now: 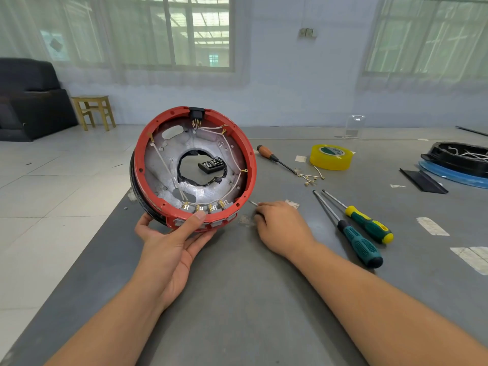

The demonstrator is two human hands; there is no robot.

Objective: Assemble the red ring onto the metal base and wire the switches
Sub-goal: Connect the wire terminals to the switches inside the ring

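My left hand point(171, 239) holds the red ring point(250, 165) tilted upright at the table's left edge, thumb pressed on its lower rim by the row of grey switches point(208, 207). Inside the ring sits the metal base point(158, 175), with white wires point(232, 154) running across it and a black socket point(196, 112) at the top. My right hand point(280, 228) rests on the table just right of the ring, fingers curled around a small thin metal piece point(253, 203). What the piece is cannot be made out.
Two green-handled screwdrivers point(361, 244) lie right of my right hand. Farther back lie a wooden-handled screwdriver point(274, 157), a yellow tape roll point(331, 157), loose wires with gold terminals point(313, 178), and a small black box point(211, 165). A black and blue part point(459, 165) sits far right.
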